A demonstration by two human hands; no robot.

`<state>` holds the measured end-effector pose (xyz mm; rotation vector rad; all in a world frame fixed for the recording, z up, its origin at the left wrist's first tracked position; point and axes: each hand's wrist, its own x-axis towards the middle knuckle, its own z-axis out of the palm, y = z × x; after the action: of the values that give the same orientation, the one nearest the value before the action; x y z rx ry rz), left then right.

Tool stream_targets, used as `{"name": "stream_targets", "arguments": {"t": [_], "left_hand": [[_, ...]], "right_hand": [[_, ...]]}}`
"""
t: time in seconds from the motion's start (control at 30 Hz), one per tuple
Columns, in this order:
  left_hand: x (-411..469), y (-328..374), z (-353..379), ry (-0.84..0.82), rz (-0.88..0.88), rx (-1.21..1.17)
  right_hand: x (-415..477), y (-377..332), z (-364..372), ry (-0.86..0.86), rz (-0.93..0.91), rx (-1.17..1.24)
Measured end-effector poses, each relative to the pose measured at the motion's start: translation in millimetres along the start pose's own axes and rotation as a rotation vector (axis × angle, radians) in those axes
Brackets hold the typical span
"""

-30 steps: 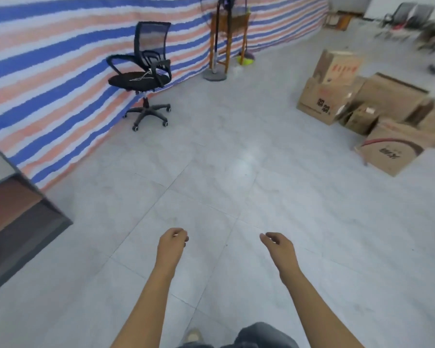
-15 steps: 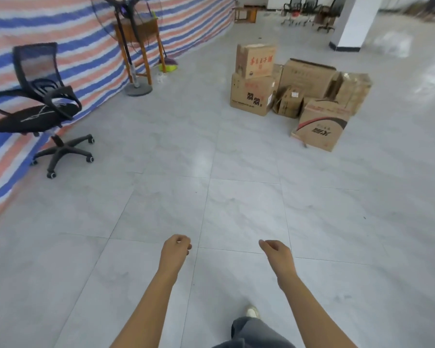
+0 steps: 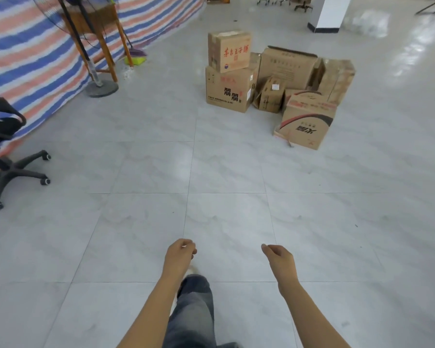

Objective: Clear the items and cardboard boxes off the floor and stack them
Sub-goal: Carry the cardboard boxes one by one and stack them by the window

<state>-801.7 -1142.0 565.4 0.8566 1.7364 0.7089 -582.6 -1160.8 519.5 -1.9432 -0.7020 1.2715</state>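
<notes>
Pushed to the left edge and half cut off since a moment ago, the office chair (image 3: 9, 168) stands beside the striped tarp (image 3: 35, 54), the fan stand (image 3: 101, 88) farther along it, and the cardboard boxes (image 3: 230, 91) have drawn nearer, huddled touching on the floor (image 3: 148, 167) right of centre, one stacked atop another. Open tiled floor runs wide between them and the person, whose left hand (image 3: 178, 254) and right hand (image 3: 278, 258) hang apart, fingers loosely curled, holding nothing.
</notes>
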Motion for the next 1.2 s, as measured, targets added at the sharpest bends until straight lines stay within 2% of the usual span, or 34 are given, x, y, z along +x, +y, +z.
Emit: {"name": "stream_targets", "arguments": {"t": [0.17, 0.33, 0.43, 0.7, 0.83, 1.07, 1.2], "left_hand": [[100.0, 54.1, -21.1, -0.012, 0.012, -0.037], [197.1, 131.4, -76.6, 0.092, 0.073, -0.144], [243.3, 157.7, -91.1, 0.122, 0.034, -0.186], [334.1, 182.9, -54.0, -0.035, -0.151, -0.054], [406.8, 239.7, -37.4, 0.007, -0.096, -0.041], [519.1, 369.9, 12.3, 0.053, -0.008, -0.06], [561.3, 416.8, 41.0, 0.01, 0.002, -0.024]], "right_hand": [[76.4, -69.3, 53.4, 0.034, -0.038, 0.002], [133.8, -151.4, 127.3, -0.007, -0.078, -0.03], [158.4, -189.6, 156.6, -0.032, -0.103, -0.085], [251.6, -234.5, 181.5, -0.006, -0.013, -0.153], [334.7, -287.1, 195.2, -0.019, -0.04, -0.11], [483.1, -420.8, 178.7, 0.023, -0.165, -0.023], [531.0, -453.0, 176.7, 0.021, -0.118, -0.029]]}}
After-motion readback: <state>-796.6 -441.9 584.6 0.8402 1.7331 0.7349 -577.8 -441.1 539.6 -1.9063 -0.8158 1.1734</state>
